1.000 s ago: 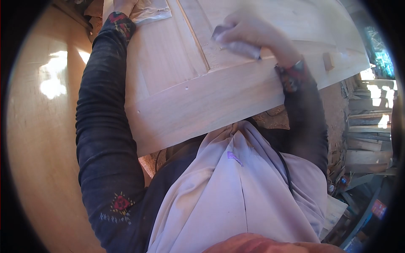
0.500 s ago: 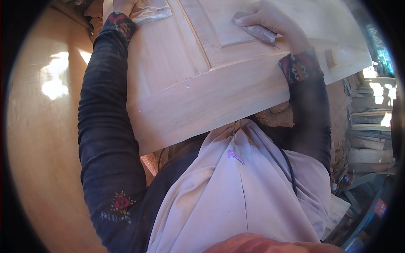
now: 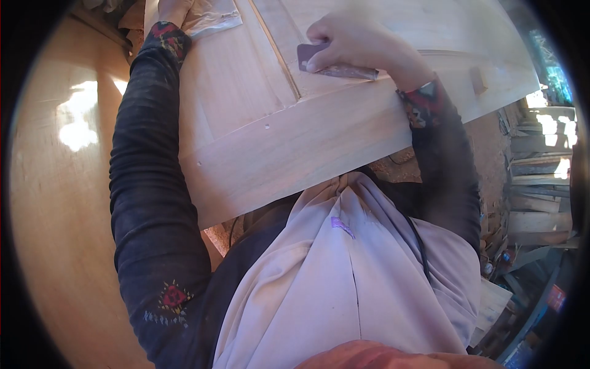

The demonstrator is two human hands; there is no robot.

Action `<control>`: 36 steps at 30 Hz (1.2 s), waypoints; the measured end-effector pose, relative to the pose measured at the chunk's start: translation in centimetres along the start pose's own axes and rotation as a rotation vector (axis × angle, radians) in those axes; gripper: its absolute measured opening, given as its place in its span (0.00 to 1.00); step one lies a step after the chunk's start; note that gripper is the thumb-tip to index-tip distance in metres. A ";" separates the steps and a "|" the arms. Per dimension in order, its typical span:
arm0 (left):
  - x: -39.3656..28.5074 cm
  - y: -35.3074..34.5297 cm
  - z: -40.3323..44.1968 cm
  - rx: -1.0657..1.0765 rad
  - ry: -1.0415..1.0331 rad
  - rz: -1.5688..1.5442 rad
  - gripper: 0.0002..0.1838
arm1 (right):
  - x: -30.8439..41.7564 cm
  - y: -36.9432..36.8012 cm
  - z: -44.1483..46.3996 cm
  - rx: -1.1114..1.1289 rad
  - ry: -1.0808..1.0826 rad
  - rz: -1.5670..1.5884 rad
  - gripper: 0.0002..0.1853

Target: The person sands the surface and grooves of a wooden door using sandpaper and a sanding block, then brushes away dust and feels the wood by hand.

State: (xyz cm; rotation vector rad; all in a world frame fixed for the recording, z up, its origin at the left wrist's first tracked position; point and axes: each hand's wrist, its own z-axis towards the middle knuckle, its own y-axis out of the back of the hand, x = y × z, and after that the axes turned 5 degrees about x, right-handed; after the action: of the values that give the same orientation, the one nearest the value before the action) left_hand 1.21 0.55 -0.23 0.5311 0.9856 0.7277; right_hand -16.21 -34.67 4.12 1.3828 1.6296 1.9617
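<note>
A pale wooden panel door (image 3: 264, 166) with recessed panels and thin moulding lies flat in front of me. My right hand (image 3: 356, 46) is wrapped around a dark, dusty sanding block (image 3: 344, 71), which rests on the door near the inner edge of its frame. At the top left, my left hand (image 3: 174, 10) reaches the door's far side, its fingers cut off by the edge of the view. Beside it lies a crumpled, clear plastic-like sheet (image 3: 212, 23), and I cannot tell whether the hand grips it.
A small wooden block (image 3: 479, 80) sits on the door's right part. To the left stands a broad smooth wooden board (image 3: 67, 203) with sunlight on it. Stacked wood offcuts (image 3: 541, 203) fill the right side, beyond a dusty floor. The door's near edge runs close to my apron (image 3: 332, 277).
My right hand has moved left with the sanding block, which now lies more level. The left hand and the door appear shifted slightly left in view.
</note>
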 end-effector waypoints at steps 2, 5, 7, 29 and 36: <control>0.0 0.1 -0.1 0.000 -0.005 0.006 0.15 | 0.2 0.5 0.1 0.070 -0.022 -0.024 0.23; 0.2 0.1 -0.1 -0.002 -0.016 0.013 0.15 | -3.4 3.2 -0.9 0.213 -0.172 -0.003 0.23; 0.5 -0.1 -0.2 -0.003 -0.019 0.015 0.15 | -4.6 3.3 -1.1 0.216 -0.152 0.034 0.22; -0.1 0.0 -0.3 -0.026 -0.187 0.134 0.14 | -2.3 4.5 -1.6 0.191 -0.178 0.275 0.23; 2.7 -0.9 1.1 -0.029 -0.325 0.282 0.15 | 1.1 2.3 0.1 0.158 -0.046 0.165 0.22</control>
State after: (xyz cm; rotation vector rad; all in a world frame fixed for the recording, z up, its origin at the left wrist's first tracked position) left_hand 3.42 1.93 -1.86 0.7465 0.6020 0.8721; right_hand -15.88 -34.61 6.63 1.6575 1.7317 1.9061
